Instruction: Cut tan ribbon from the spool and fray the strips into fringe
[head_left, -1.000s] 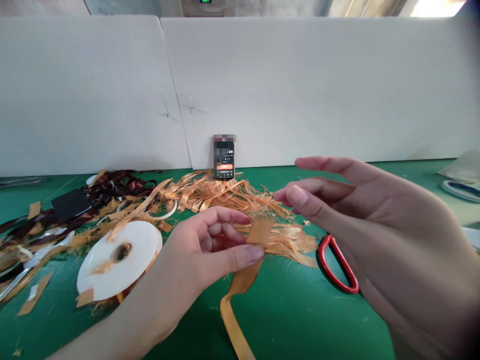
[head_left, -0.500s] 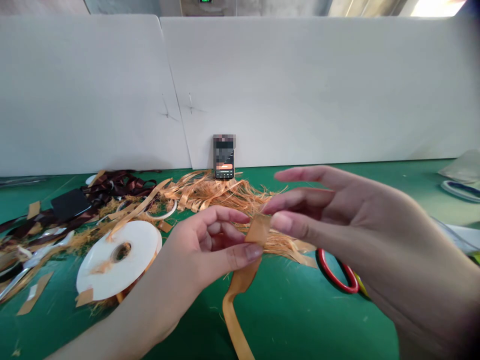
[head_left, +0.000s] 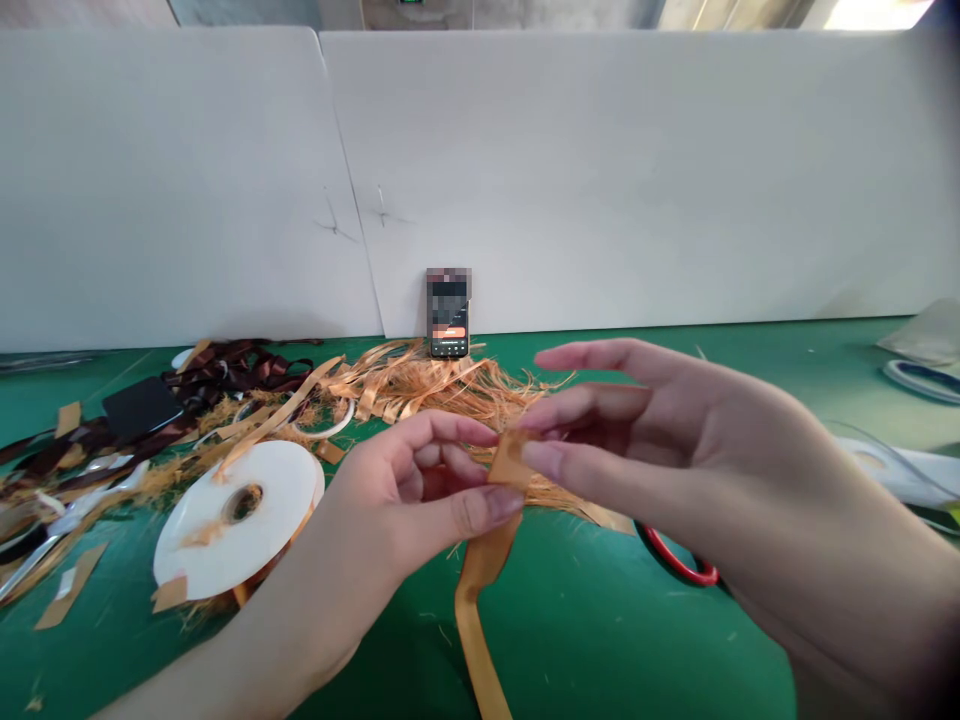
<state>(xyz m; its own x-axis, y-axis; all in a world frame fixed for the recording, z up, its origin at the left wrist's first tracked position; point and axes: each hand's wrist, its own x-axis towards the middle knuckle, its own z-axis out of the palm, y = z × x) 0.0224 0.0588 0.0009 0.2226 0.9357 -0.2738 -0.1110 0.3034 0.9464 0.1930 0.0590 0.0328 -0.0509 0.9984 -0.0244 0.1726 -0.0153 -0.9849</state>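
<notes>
My left hand [head_left: 420, 500] pinches the end of an orange ribbon [head_left: 480, 570] between thumb and fingers; the ribbon hangs down toward the green table and runs off the bottom edge. My right hand [head_left: 675, 450] has its thumb and index finger closed on the top tip of the same ribbon end, with the other fingers stretched out above. Behind the hands lies a heap of frayed orange threads [head_left: 442, 385]. A white ribbon spool [head_left: 236, 515] lies flat left of my left hand.
Red-handled scissors [head_left: 679, 560] lie partly hidden under my right hand. A phone [head_left: 448, 312] leans on the white partition at the back. Dark brown ribbons [head_left: 225, 370], a black card and orange scraps crowd the left. Plastic items sit at the right edge.
My right hand has moved left and down, and its thumb and index finger have closed on the ribbon tip held by my left hand. The left hand has stayed in place.
</notes>
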